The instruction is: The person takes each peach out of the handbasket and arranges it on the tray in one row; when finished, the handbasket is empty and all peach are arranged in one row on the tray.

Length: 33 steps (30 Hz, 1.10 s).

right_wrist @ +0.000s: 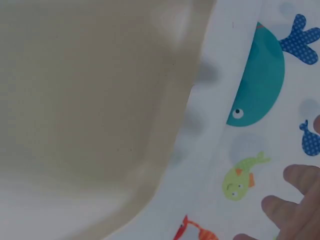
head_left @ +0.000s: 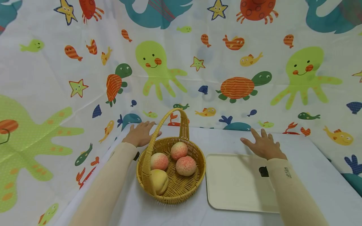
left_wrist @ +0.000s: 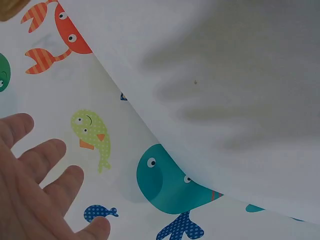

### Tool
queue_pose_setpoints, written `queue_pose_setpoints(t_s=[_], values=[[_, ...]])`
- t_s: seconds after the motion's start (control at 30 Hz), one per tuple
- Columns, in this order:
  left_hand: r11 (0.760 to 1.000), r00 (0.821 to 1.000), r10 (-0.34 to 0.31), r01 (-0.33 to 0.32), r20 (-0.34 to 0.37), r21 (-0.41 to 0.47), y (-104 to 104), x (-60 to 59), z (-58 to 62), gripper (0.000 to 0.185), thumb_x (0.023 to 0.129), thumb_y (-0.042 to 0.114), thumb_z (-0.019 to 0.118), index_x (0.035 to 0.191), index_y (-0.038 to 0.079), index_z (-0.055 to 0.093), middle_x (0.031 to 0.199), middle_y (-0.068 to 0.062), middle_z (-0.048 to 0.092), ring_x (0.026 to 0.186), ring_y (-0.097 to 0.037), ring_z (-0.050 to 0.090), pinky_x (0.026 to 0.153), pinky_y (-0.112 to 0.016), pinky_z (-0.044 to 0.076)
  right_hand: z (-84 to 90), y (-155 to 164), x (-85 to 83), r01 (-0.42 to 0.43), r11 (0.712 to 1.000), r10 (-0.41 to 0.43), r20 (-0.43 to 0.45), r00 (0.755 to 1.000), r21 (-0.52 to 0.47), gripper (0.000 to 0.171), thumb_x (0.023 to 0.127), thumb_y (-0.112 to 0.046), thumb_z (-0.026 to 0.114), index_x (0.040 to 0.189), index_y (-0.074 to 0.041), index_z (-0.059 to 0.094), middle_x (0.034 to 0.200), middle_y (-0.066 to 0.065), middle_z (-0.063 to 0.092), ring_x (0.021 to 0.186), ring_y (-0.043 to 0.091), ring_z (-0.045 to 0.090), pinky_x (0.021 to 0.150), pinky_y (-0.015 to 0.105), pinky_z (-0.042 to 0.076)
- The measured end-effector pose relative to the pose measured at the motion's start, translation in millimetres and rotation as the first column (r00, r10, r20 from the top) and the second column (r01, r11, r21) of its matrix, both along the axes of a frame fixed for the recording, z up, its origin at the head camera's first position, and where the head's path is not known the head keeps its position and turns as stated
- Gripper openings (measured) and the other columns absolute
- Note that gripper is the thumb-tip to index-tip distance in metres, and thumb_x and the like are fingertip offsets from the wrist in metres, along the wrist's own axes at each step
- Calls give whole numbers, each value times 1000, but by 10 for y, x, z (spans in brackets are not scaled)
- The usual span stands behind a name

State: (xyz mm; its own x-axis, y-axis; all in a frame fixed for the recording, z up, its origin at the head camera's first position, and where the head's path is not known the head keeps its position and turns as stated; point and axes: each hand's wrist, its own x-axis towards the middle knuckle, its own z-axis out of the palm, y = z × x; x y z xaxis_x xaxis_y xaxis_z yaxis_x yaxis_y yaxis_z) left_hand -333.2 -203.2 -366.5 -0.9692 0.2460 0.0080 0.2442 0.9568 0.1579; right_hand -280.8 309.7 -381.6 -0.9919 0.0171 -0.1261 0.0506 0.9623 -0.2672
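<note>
A woven basket (head_left: 181, 191) with a tall handle stands on the white table (head_left: 158, 213) and holds several peaches (head_left: 185, 165). My left hand (head_left: 140, 133) hovers flat with spread fingers just behind the basket's left side, near the table's far edge; its fingers (left_wrist: 40, 165) show open in the left wrist view. A cream tray (head_left: 237, 185) lies right of the basket, and its corner (right_wrist: 90, 100) fills the right wrist view. My right hand (head_left: 264, 145) is spread over the tray's far right corner, holding nothing.
A sea-creature patterned cloth (head_left: 181, 62) hangs close behind and to both sides of the table. The table's right edge (head_left: 333, 169) lies beyond the tray. Bare tabletop (left_wrist: 240, 90) shows beside my left hand.
</note>
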Motion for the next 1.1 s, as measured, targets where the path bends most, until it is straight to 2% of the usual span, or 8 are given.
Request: queue_pose_setpoints(t_s=[0.13,0.27,0.43,0.53,0.7,0.9,1.0,1.1], values=[[1000,1000,-6,6,0,19,-27,-19,-23,89,100,74,39,164,13,32,166,-22,33,153,-44,28,117,-78,8,-22,-27,-15,-10,1000,10,3,1000,-7,113,92,-88,29,166,-5,12,162,44,-1,142,73,2,105,89,7],[997,1000,-19,17,23,81,-68,-29,-41,93,98,78,37,164,13,32,166,-22,34,153,-45,29,118,-75,17,-18,-129,-33,-55,998,54,-11,998,-43,110,94,-85,32,166,-5,10,163,43,0,144,71,5,106,87,11],[978,995,-61,44,79,203,-137,7,-22,93,98,77,41,164,12,31,166,-19,35,153,-44,30,119,-66,27,-8,-394,-36,-154,971,147,-53,988,-182,105,98,-77,41,167,-4,9,167,37,3,150,63,9,111,82,16],[962,990,-76,41,121,268,-175,65,4,87,101,70,46,164,11,33,163,-22,38,149,-45,36,118,-65,32,2,-582,-26,-210,938,194,-84,977,-277,102,99,-72,48,167,-5,12,170,30,10,154,55,12,116,76,17],[934,971,-110,27,215,356,-254,190,1,65,106,46,51,157,6,44,151,-27,52,140,-48,47,110,-65,42,72,-873,26,-262,883,238,-110,965,-390,93,99,-66,57,168,-15,21,170,22,24,149,49,34,114,72,31],[872,934,-161,-17,318,490,-322,350,-79,55,104,35,55,149,3,52,141,-24,61,128,-42,60,98,-59,54,185,-1214,121,-316,765,310,-108,944,-561,72,96,-58,67,157,-25,48,160,9,46,141,38,50,107,64,46],[830,911,-193,-47,365,556,-340,413,-125,54,103,32,56,148,2,51,138,-23,63,118,-36,66,91,-54,59,235,-1371,159,-337,705,351,-106,930,-624,61,96,-50,71,150,-26,57,152,7,55,133,33,58,104,59,50],[804,897,-205,-73,391,590,-347,461,-155,53,103,33,57,146,2,53,135,-20,66,113,-30,67,88,-51,60,278,-1514,181,-363,656,400,-102,911,-662,56,96,-41,73,147,-22,60,146,11,60,125,29,63,102,54,53]])
